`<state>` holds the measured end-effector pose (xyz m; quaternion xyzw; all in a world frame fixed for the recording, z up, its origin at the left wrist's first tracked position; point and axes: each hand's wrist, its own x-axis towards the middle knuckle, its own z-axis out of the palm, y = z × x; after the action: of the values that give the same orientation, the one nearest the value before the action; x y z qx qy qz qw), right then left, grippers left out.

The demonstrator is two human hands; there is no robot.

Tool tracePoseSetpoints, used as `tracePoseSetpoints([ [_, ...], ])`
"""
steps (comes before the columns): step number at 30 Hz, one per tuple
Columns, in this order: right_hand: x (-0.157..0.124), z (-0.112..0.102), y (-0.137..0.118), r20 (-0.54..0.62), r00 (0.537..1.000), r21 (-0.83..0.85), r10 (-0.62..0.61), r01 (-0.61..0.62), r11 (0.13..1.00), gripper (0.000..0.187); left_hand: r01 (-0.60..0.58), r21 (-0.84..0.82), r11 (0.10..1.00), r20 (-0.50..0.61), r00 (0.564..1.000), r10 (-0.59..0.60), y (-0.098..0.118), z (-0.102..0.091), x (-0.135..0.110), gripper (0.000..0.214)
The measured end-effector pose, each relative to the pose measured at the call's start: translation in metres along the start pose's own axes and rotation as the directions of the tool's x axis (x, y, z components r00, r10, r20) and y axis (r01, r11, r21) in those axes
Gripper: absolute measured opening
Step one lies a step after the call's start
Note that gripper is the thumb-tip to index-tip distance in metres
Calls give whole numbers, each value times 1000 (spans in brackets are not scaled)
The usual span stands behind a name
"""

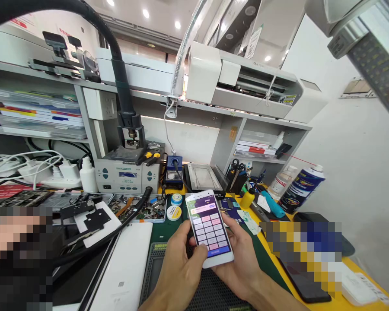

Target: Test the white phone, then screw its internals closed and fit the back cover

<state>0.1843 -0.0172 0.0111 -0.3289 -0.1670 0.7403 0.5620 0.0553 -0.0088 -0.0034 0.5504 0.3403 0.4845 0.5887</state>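
Note:
A white smartphone [210, 229] is held upright and slightly tilted above the work mat, its screen lit with a grid of pale and pink buttons and a blue bar below. My left hand [184, 263] grips its left side, the thumb lying over the lower left of the screen. Around the right edge and lower back, my right hand [240, 255] is closed. Under both hands lies a dark perforated mat [210, 285] on a green mat [160, 231]. Two small round tins, one yellow-labelled [174, 212] and one blue [176, 199], stand just beyond my left hand.
Left of the mat lies a white tablet-like panel [126, 268], with a tray of small parts [136, 207] behind it. A rework station [126, 177] stands at the back. On the right are a dark phone [304, 276], a spray can [301, 190] and a yellow bottle [247, 198].

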Motion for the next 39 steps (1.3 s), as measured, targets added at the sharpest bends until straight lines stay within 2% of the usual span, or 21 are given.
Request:
tracePoseSetpoints([
  [6,0,0,-1,-7,1000,2,19,-19,1000,41,-14,27,1000,-7,1000,14,-3,-1,-2,46],
  [15,2,-3,-4,-12,1000,18,17,-17,1000,35,-85,155,984,27,996,82,-4,-2,-4,53],
  [25,2,-4,-3,-12,1000,14,-13,14,1000,35,-135,168,977,28,991,133,-8,-2,-2,50],
  [35,1,-4,-2,-17,1000,-11,-6,5,1000,34,-45,154,987,-10,999,47,-8,-3,-3,46],
  [39,1,-3,-3,-19,1000,-23,1,-1,1000,34,-75,145,987,17,997,74,-4,-3,-2,44],
])
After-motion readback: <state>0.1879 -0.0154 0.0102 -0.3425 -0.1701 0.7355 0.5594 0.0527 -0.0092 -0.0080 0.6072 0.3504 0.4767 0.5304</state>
